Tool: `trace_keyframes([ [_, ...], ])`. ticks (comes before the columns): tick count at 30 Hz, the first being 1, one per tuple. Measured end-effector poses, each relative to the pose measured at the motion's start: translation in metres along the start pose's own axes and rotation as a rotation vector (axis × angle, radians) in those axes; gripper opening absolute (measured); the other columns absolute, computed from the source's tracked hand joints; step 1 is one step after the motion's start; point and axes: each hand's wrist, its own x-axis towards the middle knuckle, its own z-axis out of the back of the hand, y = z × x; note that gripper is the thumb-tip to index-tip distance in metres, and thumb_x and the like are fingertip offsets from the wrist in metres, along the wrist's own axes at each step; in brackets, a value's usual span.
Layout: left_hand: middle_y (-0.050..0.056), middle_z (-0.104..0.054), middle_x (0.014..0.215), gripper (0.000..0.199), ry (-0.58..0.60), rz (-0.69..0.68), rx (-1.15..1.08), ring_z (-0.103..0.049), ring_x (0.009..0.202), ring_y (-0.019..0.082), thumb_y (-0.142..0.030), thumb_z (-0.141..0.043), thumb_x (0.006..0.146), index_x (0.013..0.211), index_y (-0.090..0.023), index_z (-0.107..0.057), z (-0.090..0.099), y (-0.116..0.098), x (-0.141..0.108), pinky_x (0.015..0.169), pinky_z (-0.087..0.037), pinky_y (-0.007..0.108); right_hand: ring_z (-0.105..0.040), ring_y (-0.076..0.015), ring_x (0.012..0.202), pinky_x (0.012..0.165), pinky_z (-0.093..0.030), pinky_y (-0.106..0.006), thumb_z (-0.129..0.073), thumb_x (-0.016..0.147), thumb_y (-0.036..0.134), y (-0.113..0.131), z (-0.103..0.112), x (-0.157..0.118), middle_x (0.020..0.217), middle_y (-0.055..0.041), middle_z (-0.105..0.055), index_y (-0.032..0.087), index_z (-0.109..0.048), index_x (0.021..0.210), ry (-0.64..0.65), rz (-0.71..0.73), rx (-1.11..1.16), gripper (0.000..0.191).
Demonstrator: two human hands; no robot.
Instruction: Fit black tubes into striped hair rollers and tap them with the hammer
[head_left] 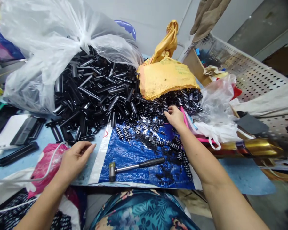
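Observation:
My right hand (175,117) reaches to a heap of black studded rollers (189,99) spilling from a yellow sack (168,76). Its fingers are bent together at the heap's near edge, and whatever they grip is too small to make out. Low on the left, my left hand (74,159) hovers over the light blue tabletop with nothing visible in it, thumb apart from the loosely curled fingers. On a blue plastic sheet (136,179) lies a mallet (139,165) with a black handle. Two studded rollers on thin rods (126,134) lie beyond it, beside small black discs (144,123).
A big pile of black plastic tubes (93,92) pours from a clear bag (38,70) at the back left. A white power bank (9,131) with a cable sits far left. On the right are a perforated metal rack (249,60), plastic bags (216,99) and a gold cylinder (259,148).

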Motion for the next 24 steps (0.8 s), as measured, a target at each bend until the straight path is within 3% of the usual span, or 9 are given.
trace_keyframes([
  [2,0.005,-0.071,0.085,0.043,0.002,0.006,-0.019,-0.064,0.076,0.021,-0.062,-0.057,0.085,0.088,-0.021,-0.068,0.0,-0.005,0.001,0.068,-0.049,0.029,-0.07,-0.0237,0.096,0.092,-0.052,-0.039,-0.067,0.082,0.037,-0.003,0.005,-0.009,0.106,-0.009,-0.076,0.021,-0.067,0.112,0.036,0.026,0.038,0.034],
  [6,0.004,-0.071,0.084,0.042,0.126,-0.091,-0.046,-0.065,0.077,0.02,-0.061,-0.057,0.087,0.085,-0.021,-0.069,-0.017,-0.016,-0.008,0.072,-0.05,0.029,-0.069,-0.0231,0.098,0.095,-0.051,-0.038,-0.077,0.074,0.035,-0.002,0.015,-0.01,0.107,-0.0064,-0.077,0.023,-0.073,0.102,0.075,0.04,0.165,0.031],
  [9,0.004,-0.071,0.083,0.042,0.154,-0.109,-0.033,-0.065,0.075,0.02,-0.061,-0.057,0.088,0.085,-0.021,-0.069,-0.031,-0.018,-0.015,0.071,-0.05,0.029,-0.07,-0.0195,0.087,0.083,-0.055,-0.033,-0.068,0.085,0.043,0.009,0.013,0.017,0.102,-0.0072,-0.077,0.021,-0.072,0.099,0.03,-0.057,0.309,0.026],
  [13,0.003,-0.069,0.075,0.046,0.111,-0.066,-0.057,-0.063,0.069,0.018,-0.062,-0.054,0.088,0.078,-0.02,-0.068,-0.036,-0.018,-0.013,0.067,-0.05,0.028,-0.064,-0.0149,0.063,0.06,-0.054,-0.028,-0.046,0.101,0.046,0.033,-0.007,0.067,0.085,-0.0116,-0.074,0.013,-0.068,0.098,0.02,-0.308,0.518,0.039],
  [15,0.003,-0.068,0.072,0.046,0.108,-0.062,-0.077,-0.062,0.066,0.018,-0.062,-0.054,0.088,0.075,-0.02,-0.068,-0.035,-0.019,-0.011,0.065,-0.049,0.027,-0.067,-0.0166,0.072,0.064,-0.057,-0.031,-0.048,0.101,0.043,0.042,-0.019,0.084,0.093,-0.0136,-0.073,0.011,-0.066,0.106,0.043,-0.418,0.615,0.037],
  [19,0.002,-0.068,0.073,0.043,0.095,-0.061,-0.096,-0.062,0.066,0.017,-0.059,-0.056,0.087,0.076,-0.019,-0.069,-0.036,-0.018,-0.011,0.064,-0.049,0.026,-0.065,-0.0222,0.107,0.09,-0.057,-0.044,-0.062,0.096,0.039,0.046,-0.031,0.096,0.126,-0.01,-0.062,0.017,-0.059,0.127,0.084,-0.553,0.777,0.038],
  [24,0.002,-0.067,0.072,0.042,0.076,-0.056,-0.114,-0.061,0.065,0.017,-0.058,-0.057,0.087,0.075,-0.019,-0.068,-0.04,-0.014,-0.011,0.064,-0.048,0.026,-0.064,-0.0228,0.11,0.092,-0.056,-0.045,-0.062,0.096,0.039,0.04,-0.034,0.096,0.129,-0.0098,-0.061,0.018,-0.058,0.129,0.053,-0.635,0.931,0.039],
])
